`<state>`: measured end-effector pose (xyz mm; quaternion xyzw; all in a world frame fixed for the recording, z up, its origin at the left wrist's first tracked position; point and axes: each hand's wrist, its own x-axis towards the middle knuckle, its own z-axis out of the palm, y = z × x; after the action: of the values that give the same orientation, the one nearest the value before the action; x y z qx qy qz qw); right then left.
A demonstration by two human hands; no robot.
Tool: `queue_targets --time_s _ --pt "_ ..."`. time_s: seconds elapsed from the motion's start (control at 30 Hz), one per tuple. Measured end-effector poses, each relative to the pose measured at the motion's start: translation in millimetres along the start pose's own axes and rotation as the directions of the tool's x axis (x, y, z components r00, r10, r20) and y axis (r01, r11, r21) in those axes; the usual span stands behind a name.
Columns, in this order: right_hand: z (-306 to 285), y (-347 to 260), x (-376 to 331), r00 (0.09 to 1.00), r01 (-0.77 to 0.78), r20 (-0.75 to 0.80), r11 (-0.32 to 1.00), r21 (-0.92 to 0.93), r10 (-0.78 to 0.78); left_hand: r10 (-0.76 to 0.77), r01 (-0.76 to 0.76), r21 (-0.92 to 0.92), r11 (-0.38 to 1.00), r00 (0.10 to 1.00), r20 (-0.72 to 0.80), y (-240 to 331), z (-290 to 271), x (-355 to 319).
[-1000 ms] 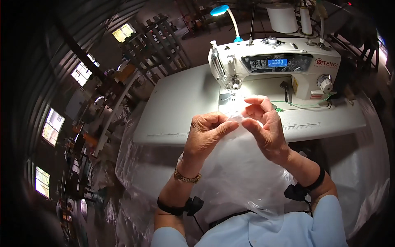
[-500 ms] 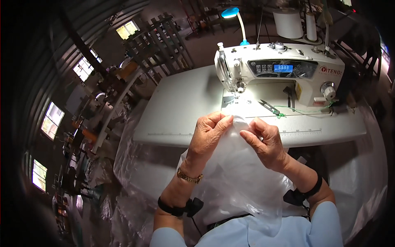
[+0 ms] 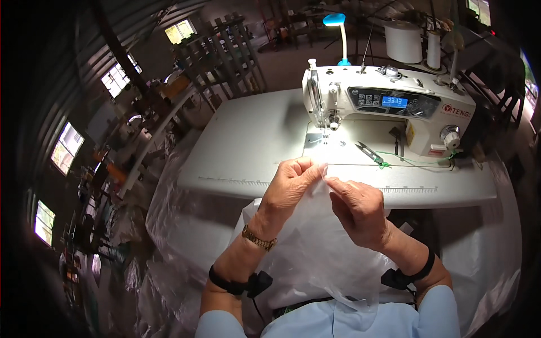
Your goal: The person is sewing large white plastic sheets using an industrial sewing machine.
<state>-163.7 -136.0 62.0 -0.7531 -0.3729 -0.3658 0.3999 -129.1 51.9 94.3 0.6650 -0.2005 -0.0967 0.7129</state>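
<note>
A sheer white sheet [image 3: 315, 225], thin fabric or plastic film, hangs from my fingers down over my lap. My left hand [image 3: 290, 186] pinches its top edge between thumb and forefinger, just in front of the sewing table's front edge. Close beside it, my right hand [image 3: 360, 208] pinches the same edge, the fingertips of both hands nearly touching. Beyond them stands a white sewing machine [image 3: 389, 101], its needle area brightly lit and no sheet visible under the presser foot [image 3: 325, 135].
Green-handled thread snips [image 3: 370, 154] and a small dark tool [image 3: 396, 141] lie on the white sewing table [image 3: 236, 135]. A blue-topped lamp [image 3: 334, 21] and a large white thread cone [image 3: 403, 42] stand behind the machine. Clear plastic sheeting [image 3: 169, 208] drapes at the left.
My right hand has moved left and slightly down, bringing its fingertips against the sheet's edge beside my left hand. The view has shifted a little.
</note>
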Motion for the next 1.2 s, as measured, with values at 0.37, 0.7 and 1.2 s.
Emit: queue_targets --time_s 0.37,0.7,1.2 --pt "13.5 7.1 -5.3 0.980 -0.028 0.188 0.981 -0.192 0.065 -0.149 0.130 -0.263 0.956 0.987 -0.054 -19.7 -8.6 11.1" --pt "29.4 25.8 -21.7 0.881 -0.042 0.408 0.897 -0.439 0.241 0.334 -0.151 0.602 0.785 0.920 -0.206 -77.7 -41.9 63.6" --pt "73.4 189.2 -12.8 0.971 0.024 0.236 0.957 -0.289 0.047 0.149 -0.032 0.781 0.624 0.986 -0.079 -145.6 -51.4 145.8"
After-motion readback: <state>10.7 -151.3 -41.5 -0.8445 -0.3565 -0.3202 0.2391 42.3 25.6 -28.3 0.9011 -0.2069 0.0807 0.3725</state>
